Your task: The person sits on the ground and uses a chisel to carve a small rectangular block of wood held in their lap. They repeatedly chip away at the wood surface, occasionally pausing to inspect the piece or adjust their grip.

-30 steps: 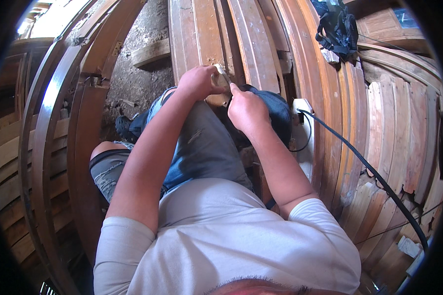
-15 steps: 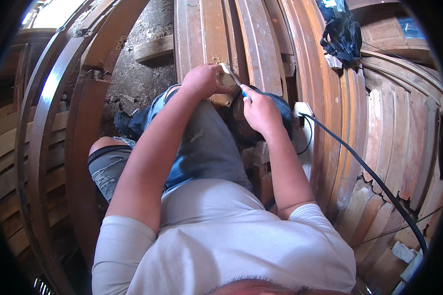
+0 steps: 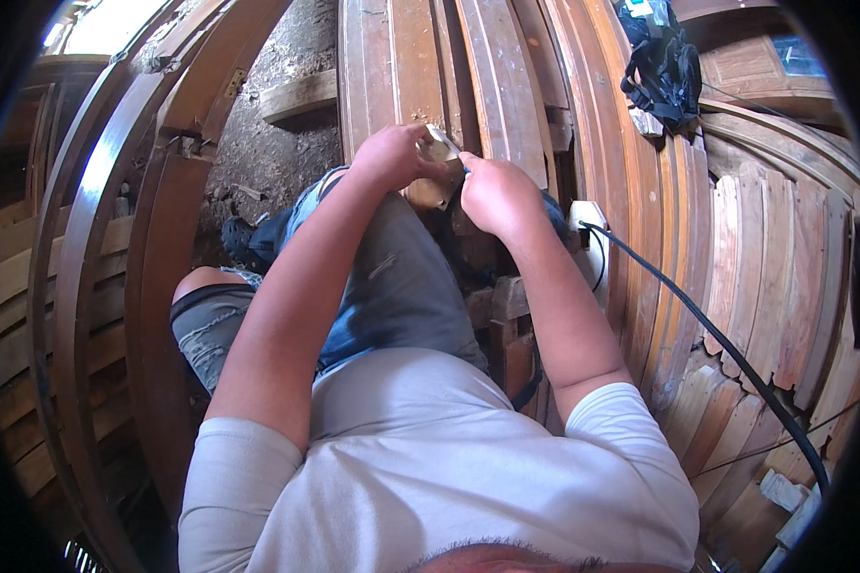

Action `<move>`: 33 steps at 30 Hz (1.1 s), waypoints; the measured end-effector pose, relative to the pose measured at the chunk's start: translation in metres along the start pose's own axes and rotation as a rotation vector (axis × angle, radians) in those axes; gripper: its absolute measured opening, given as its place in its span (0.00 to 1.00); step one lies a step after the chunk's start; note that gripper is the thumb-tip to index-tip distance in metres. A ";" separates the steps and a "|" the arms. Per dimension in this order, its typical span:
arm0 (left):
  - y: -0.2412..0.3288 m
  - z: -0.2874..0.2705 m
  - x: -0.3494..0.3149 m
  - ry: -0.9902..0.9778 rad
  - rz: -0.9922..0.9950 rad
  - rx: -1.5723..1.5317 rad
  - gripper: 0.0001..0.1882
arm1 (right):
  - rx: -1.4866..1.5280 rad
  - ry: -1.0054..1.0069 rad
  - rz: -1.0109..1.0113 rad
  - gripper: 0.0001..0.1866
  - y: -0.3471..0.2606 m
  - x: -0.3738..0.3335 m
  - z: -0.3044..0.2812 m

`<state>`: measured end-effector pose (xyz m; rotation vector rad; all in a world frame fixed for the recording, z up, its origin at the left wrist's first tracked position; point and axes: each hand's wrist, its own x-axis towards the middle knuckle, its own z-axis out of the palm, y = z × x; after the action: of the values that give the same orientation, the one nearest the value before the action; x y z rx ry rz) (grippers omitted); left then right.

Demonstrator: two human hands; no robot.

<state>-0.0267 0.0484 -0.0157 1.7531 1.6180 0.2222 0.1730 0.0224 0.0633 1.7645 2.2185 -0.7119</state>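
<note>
Wood (image 3: 436, 151): small pale piece, in the left grip (image 3: 389, 159), over the near ends of the planks (image 3: 415, 72), in front of the legs (image 3: 392, 267).

Risks, my read: blade (image 3: 448, 142) sits right beside left thumb and fingers. A skip on hard grain, or too much push from the right, could put the edge into them. Wood could also twist if the hold is short; nothing visible clamps it. Knee is near too, so a slip toward the body is bad.

Grips: left is clamped on the wood, thumb near side, fingers far side. Right grip (image 3: 500, 196) is closed round the tool's handle, mostly hidden, bit of blue showing. Edge contact with wood: can't tell.
</note>
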 end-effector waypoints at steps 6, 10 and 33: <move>0.005 -0.001 -0.003 -0.008 0.005 0.045 0.38 | 0.044 0.044 0.016 0.28 -0.002 -0.009 0.022; -0.001 0.006 -0.001 -0.009 0.061 0.111 0.37 | 0.211 0.128 0.068 0.26 0.003 0.004 0.053; 0.001 0.004 0.001 0.017 0.037 0.070 0.36 | 0.040 0.077 0.013 0.27 0.010 -0.002 0.025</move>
<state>-0.0236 0.0475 -0.0181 1.8399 1.6236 0.2014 0.1796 0.0096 0.0408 1.8537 2.2552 -0.7017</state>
